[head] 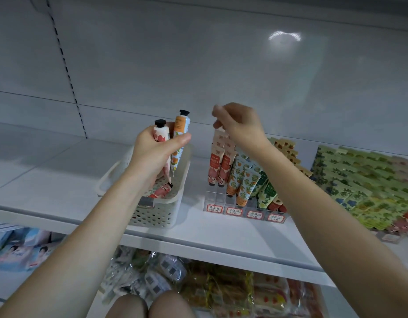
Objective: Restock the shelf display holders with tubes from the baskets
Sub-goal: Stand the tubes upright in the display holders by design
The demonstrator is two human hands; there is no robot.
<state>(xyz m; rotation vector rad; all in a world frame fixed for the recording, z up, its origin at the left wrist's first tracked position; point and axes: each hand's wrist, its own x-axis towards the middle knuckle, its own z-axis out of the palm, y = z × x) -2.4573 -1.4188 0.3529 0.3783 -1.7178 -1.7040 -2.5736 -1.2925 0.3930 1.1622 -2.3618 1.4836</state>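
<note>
My left hand [156, 149] grips two tubes upright above the cream perforated basket [156, 213]: a red-flowered tube [161, 133] and an orange-patterned tube [180, 136], both with black caps up. Another red tube [160, 191] lies inside the basket. My right hand [238, 125] hovers with curled fingers over the top of the back red tubes [221, 161] in the clear display holder [243, 213]; whether the fingers pinch a tube end is unclear. The holder also carries orange-fruit tubes [242, 180] and green tubes [266, 191], caps down.
A second display of several green and yellow tubes [363, 184] fills the shelf at the right. The white shelf edge [198, 245] runs in front. Below, packaged goods [198, 288] and boxes [17, 251] sit on the lower shelf. My knees [148, 306] show at the bottom.
</note>
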